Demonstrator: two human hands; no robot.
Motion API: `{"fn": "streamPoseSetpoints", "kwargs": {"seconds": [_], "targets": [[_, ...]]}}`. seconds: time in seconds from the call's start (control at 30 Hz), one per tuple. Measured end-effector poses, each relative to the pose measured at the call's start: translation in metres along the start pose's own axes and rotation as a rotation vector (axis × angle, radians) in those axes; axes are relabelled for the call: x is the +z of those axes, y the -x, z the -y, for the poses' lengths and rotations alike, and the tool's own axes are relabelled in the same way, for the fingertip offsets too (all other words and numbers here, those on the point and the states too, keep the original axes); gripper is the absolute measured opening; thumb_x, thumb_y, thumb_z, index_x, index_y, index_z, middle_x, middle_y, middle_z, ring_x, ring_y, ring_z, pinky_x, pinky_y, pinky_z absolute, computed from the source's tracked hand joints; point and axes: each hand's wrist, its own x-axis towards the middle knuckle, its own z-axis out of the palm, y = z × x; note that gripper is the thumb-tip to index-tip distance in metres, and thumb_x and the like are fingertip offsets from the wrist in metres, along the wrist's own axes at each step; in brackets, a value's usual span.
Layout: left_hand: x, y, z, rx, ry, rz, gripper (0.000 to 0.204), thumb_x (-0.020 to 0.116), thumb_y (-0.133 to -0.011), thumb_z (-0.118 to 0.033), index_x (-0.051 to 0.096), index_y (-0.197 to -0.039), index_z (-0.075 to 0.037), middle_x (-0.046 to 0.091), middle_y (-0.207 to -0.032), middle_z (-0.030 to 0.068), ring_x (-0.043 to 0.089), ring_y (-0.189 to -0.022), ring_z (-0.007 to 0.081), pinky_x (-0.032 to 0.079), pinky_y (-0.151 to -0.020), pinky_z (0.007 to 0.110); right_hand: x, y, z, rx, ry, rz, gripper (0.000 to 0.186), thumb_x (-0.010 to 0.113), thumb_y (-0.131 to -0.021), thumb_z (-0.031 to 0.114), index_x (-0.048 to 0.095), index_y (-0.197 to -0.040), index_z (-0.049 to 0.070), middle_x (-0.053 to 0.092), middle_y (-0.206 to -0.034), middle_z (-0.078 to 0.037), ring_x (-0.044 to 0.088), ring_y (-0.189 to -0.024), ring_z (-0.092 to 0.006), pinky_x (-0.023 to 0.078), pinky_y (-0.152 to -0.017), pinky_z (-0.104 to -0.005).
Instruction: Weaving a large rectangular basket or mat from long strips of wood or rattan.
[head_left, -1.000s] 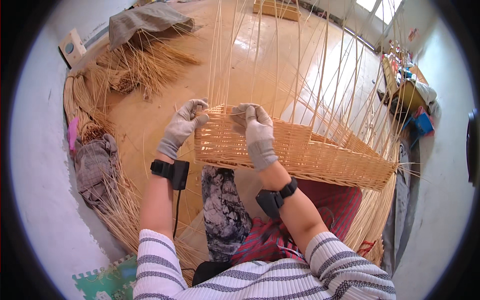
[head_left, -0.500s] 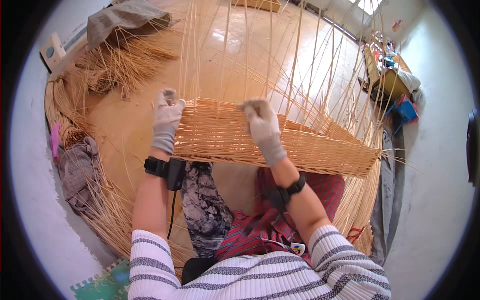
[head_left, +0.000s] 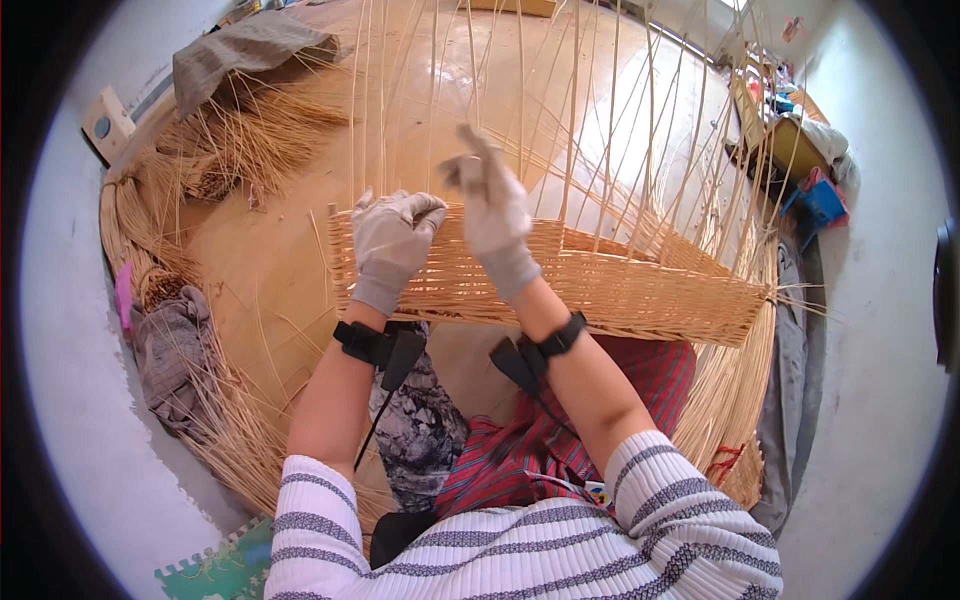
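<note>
Head view: a seated person in a striped sweater weaves a half-built pale straw-coloured wicker basket across the lap. The gloved left hand lies curled over the woven rim, fingers closed down on it. The gloved right hand, raised just beside it, pinches a thin cane strand among the upright stakes. Loose bundled reeds lie beyond the left hand. Judging by this, a weaving pass is underway; threading the strand between stakes would need a steady rim.

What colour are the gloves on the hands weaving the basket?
Pale grey-white. The head view shows them best: the left hand rests on the woven basket, and the right hand is raised above it.
</note>
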Motion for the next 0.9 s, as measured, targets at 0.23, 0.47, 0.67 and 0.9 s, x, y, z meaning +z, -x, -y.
{"fn": "streamPoseSetpoints", "kwargs": {"seconds": [0.23,0.47,0.67,0.9], "targets": [[0.009,0.001,0.019,0.023,-0.07,-0.013,0.015,0.068,-0.088,-0.026,0.076,-0.095,-0.016,0.075,-0.096,0.0056,0.069,-0.099,0.0275,0.035,-0.113,0.051,0.047,0.003,-0.022,0.302,-0.535,0.143,0.033,0.051,-0.111,0.015,0.059,-0.141,0.005,0.06,-0.08,0.001,0.051,-0.067,-0.0053,0.046,-0.059,-0.0228],[0.013,-0.004,-0.006,-0.018,-0.006,-0.177,0.022,0.065,-0.097,-0.029,0.075,-0.114,-0.019,0.078,-0.103,0.0072,0.072,-0.096,0.0278,0.037,-0.115,0.048,0.007,0.039,0.06,-0.395,-0.015,0.358,0.042,0.07,-0.1,0.02,0.062,-0.136,0.002,0.073,-0.095,-0.007,0.07,-0.086,-0.0173,0.056,-0.08,-0.0321],[-0.007,-0.011,0.002,0.123,-0.236,0.231,0.023,0.061,-0.101,-0.036,0.075,-0.117,-0.028,0.077,-0.107,0.0084,0.073,-0.095,0.0239,0.045,-0.105,0.048,-0.052,0.038,0.048,0.085,0.417,0.511,0.054,0.08,-0.086,0.029,0.063,-0.131,0.004,0.073,-0.109,-0.019,0.073,-0.094,-0.0335,0.058,-0.08,-0.0418],[0.003,-0.054,0.049,-0.132,0.466,0.735,0.03,0.067,-0.102,-0.034,0.075,-0.123,-0.014,0.079,-0.105,0.0046,0.071,-0.094,0.0193,0.056,-0.085,0.035,-0.061,-0.036,-0.006,0.751,0.431,0.987,0.061,0.076,-0.087,0.009,0.056,-0.144,0.003,0.074,-0.119,-0.014,0.076,-0.077,-0.0165,0.058,-0.062,-0.0274]]}}
